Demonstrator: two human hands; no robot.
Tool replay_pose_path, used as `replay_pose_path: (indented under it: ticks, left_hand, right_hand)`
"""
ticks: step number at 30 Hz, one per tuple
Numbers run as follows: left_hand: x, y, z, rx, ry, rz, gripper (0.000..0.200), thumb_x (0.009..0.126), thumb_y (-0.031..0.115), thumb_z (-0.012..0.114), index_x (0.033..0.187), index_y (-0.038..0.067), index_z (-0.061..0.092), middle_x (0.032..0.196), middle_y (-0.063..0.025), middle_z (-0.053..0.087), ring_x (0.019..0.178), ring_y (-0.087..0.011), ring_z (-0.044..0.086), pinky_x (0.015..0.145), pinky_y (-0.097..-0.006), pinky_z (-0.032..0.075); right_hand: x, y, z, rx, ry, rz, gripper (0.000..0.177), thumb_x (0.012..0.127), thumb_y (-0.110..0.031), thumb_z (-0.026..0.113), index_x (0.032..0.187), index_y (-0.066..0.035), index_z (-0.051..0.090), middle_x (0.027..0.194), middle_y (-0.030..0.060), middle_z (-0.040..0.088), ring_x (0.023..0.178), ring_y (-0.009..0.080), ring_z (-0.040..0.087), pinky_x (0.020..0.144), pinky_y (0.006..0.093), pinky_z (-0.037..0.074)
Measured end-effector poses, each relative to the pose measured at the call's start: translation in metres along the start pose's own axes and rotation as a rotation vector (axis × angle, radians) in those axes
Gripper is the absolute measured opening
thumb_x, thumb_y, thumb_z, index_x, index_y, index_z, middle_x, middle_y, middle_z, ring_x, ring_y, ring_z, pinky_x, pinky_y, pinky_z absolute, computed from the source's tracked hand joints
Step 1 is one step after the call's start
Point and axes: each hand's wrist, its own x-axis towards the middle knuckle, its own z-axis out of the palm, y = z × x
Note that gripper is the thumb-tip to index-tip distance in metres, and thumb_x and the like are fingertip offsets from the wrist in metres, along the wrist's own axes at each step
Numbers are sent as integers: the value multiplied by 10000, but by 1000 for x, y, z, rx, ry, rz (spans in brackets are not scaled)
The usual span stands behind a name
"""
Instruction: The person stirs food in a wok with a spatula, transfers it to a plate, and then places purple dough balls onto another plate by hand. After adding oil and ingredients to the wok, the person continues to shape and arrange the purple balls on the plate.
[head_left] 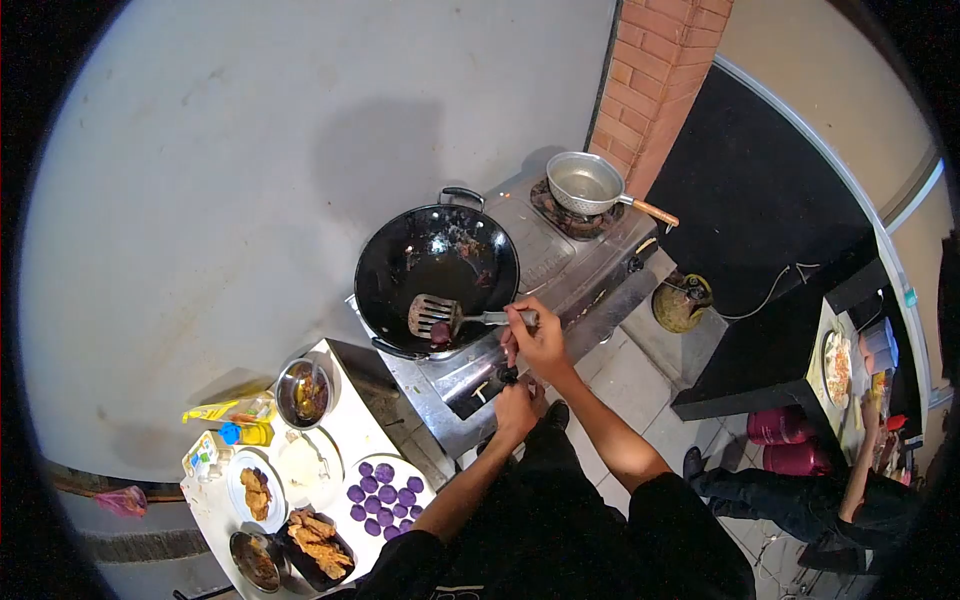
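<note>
My right hand [540, 345] is closed around the handle of a slotted spatula [434, 315], whose blade rests inside a black wok [415, 240]. A purple ball [440, 333] lies against the blade, near the wok's lower edge. The wok sits on a metal gas stove [545, 255] and has a dark, oily bottom. Just below my right hand, my left hand [518, 408] is at the stove's front panel, its fingers closed at a black knob [508, 375].
Behind, a saucepan [585, 180] stands on the other burner, its wooden handle jutting right. At lower left, a white table [345, 410] bears several purple balls [385, 497], fried food [318, 545], bowls and bottles. A gas cylinder [682, 302] and another person [800, 500] are at right.
</note>
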Motion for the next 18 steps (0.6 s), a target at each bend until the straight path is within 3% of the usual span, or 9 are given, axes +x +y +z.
replay_pose_path:
  ticks: [8,18]
  left_hand:
    - [0,-10,5,-157,13,41,199,858,245,615,961,81,660,743,-161,689,713,-362,673,677,-466,530]
    - [-8,-10,-7,-175,65,34,208,848,242,619,943,66,676,742,-183,684,724,-373,674,682,-456,541]
  right_hand:
    - [25,-29,21,-1,145,149,217,982,-161,534,881,29,507,545,101,561,362,143,527,335,308,446]
    - [42,-37,21,-34,153,60,243,978,-171,544,886,53,518,555,119,565,347,157,519,313,296,425]
